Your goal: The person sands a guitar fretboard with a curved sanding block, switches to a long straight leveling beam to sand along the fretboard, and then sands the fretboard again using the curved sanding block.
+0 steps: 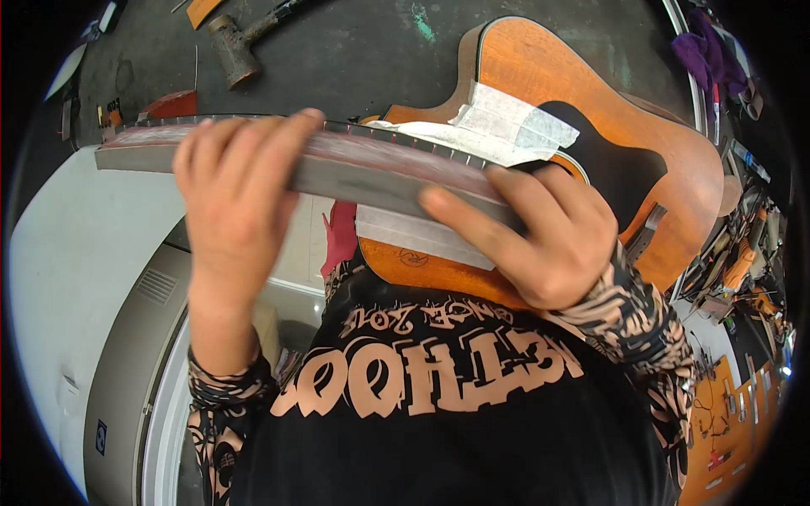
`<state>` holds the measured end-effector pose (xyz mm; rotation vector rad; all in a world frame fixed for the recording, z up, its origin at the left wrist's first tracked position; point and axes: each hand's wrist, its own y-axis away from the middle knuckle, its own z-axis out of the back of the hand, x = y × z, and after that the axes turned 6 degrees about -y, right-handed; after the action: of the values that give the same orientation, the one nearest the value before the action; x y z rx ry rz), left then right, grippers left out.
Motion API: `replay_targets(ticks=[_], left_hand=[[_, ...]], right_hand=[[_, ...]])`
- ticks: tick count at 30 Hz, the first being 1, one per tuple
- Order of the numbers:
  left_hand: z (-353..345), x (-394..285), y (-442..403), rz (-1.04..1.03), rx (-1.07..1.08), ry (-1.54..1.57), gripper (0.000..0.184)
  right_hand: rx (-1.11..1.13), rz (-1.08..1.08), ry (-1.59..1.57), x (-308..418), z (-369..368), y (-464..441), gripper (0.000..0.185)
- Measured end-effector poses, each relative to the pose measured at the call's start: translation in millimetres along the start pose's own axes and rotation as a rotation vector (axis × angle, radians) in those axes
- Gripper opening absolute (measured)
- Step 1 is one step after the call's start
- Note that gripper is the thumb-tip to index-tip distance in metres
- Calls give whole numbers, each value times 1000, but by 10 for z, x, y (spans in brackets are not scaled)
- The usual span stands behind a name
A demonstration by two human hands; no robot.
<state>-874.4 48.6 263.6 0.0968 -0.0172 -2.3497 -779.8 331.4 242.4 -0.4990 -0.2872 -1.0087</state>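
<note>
Head view: guitar (540,67) lies face up, body toward the worktop's (354,67) right edge, neck running toward the left. Long straight bar (354,173), grey on its near side and streaked reddish-white on top, lies lengthwise over the neck; a row of fret ends (422,146) shows along its far side. Contact between bar and frets: cannot tell, underside hidden. Left hand (240,185) grasps the bar left of its middle, fingers laid across the top; thumb hidden. Right hand (553,232) grasps the bar's right end, one digit stretched along the near side, the others bent over the top. Pale masking tape (515,122) covers the guitar top on the far side of the bar; a second taped strip (422,234) lies on the near side. Dark pickguard (629,164) and bridge (648,232) visible to the right of the right hand. Mallet (232,52) rests toward the far left of the worktop, apart from the guitar. Purple cloth (713,55) and mixed tools (742,244) sit beyond the right edge.
</note>
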Motion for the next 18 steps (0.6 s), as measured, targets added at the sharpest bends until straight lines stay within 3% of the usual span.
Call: replay_targets(ticks=[6,8,9,12,13,18], left_hand=[[-60,-110,-86,-90,-13,40,54],[-78,-295,-113,-74,-46,85,40],[-43,-261,-136,-76,-43,56,38],[-35,202,-60,-35,-31,-18,43],[-8,298,-81,-43,-27,7,48],[-48,-162,-147,-69,-17,34,52]], right_hand=[[85,-9,-13,-62,162,125,58],[151,-58,-51,-49,272,179,51],[80,-22,-19,-60,166,173,54],[-59,5,17,49,-65,-89,57],[21,-17,-19,84,-27,-194,55],[86,-29,-55,-70,185,143,52]])
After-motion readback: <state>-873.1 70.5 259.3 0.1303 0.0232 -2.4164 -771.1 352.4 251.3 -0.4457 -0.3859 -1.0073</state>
